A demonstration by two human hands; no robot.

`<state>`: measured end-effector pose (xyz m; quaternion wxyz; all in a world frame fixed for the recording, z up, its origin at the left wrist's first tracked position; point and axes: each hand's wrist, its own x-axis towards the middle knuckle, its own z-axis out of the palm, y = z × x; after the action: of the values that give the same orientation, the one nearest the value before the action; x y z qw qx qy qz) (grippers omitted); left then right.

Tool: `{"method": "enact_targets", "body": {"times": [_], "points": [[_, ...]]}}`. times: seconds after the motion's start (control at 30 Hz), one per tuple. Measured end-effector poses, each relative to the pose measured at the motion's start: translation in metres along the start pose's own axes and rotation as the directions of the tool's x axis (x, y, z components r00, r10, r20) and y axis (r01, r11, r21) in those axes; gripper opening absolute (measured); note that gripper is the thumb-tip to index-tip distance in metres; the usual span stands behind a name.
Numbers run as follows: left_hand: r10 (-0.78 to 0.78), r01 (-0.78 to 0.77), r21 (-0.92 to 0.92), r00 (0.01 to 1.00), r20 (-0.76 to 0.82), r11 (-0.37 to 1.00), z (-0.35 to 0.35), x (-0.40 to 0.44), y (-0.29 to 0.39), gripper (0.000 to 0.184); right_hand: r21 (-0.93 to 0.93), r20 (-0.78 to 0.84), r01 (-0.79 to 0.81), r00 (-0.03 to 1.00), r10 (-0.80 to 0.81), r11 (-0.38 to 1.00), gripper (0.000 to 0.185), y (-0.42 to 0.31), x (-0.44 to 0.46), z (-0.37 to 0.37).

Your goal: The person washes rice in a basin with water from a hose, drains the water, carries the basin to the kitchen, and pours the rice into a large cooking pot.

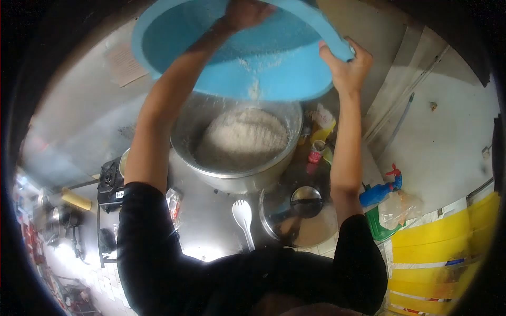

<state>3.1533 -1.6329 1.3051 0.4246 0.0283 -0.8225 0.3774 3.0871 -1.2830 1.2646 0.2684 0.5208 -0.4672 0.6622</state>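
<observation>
A large light-blue basin (274, 84) is tilted above a wide metal pot (234, 181), its opening facing me. White crumbly grains, perhaps rice or grated coconut, cling to its inside wall and fall over the lower rim. Below, a heap of the same pale food (245, 131) fills the pot's middle. My right hand (350, 66) grips the basin's right rim, thumb inside. My left hand (247, 13) reaches into the upper part of the basin; its fingers are blurred. On the counter in front of the pot lies a white slotted serving spoon (242, 216).
A round metal lid (316, 229) with a knob lies right of the spoon. Behind it stands a red-labelled jar (316, 151). A black portable stove (110, 184) is at left. A blue spray bottle (377, 194) and a plastic bag (398, 208) are at right, beside yellow sacks (432, 242).
</observation>
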Motion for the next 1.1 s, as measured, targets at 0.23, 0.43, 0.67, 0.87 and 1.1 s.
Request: {"method": "enact_targets", "body": {"times": [0.23, 0.43, 0.67, 0.87, 1.1], "points": [[0.208, -0.221, -0.355, 0.975, -0.077, 0.908, -0.04, -0.019, 0.105, 0.05, 0.0, -0.129, 0.105, 0.986, -0.104, 0.995, 0.023, -0.016, 0.002, 0.006], [0.209, 0.476, -0.4, 0.405, 0.89, 0.783, -0.043, -0.095, 0.1, 0.049, -0.12, -0.276, -0.091, 0.96, 0.054, 0.989, 0.022, -0.025, -0.011, 0.013], [-0.172, 0.155, -0.094, 0.963, -0.21, 0.983, -0.052, -0.069, 0.1, 0.053, -0.053, -0.229, -0.093, 0.97, 0.079, 0.994, 0.026, -0.035, -0.042, 0.048], [-0.601, 0.518, -0.342, 0.77, -0.212, 0.784, 0.129, -0.099, 0.066, 0.053, -0.098, -0.158, 0.004, 0.987, -0.02, 0.995, 0.024, -0.049, -0.072, 0.063], [-0.855, 0.736, -0.436, 0.426, -0.296, 0.518, 0.119, -0.142, 0.006, 0.058, -0.171, -0.116, 0.099, 0.986, -0.119, 0.98, 0.024, -0.052, -0.081, 0.042]]}}
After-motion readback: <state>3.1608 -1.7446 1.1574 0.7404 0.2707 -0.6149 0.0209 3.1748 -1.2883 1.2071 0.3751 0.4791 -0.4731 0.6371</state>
